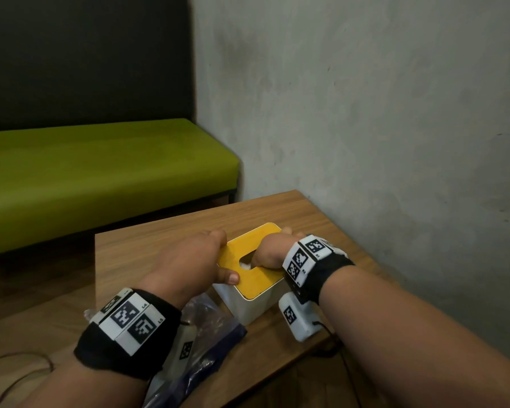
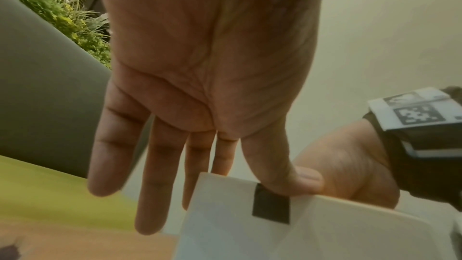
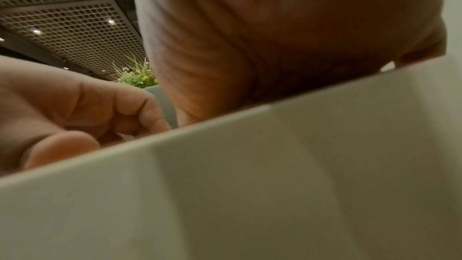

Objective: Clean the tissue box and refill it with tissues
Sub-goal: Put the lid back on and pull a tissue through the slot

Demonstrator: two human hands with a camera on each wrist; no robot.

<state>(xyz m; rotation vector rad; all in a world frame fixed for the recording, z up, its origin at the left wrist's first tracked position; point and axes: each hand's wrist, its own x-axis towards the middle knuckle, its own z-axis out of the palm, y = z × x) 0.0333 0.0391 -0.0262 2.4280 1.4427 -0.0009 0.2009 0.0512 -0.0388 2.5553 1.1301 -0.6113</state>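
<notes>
A white tissue box [image 1: 248,304] with a yellow lid [image 1: 259,279] stands on the wooden table [image 1: 147,245]. My left hand [image 1: 215,257] rests at the lid's left edge, thumb on top; in the left wrist view its fingers [image 2: 155,185] hang straight beside the box [image 2: 325,234]. My right hand [image 1: 271,245] grips the lid, thumb down in the slot and fingertips over the far edge. A bit of white tissue [image 1: 246,265] shows in the slot. The right wrist view has the box wall [image 3: 275,185] below my right palm [image 3: 275,37].
A crumpled clear and blue plastic wrapper [image 1: 209,328] lies on the table in front of the box. A grey wall [image 1: 365,128] runs along the table's right side. A green bench [image 1: 100,172] stands beyond the far edge.
</notes>
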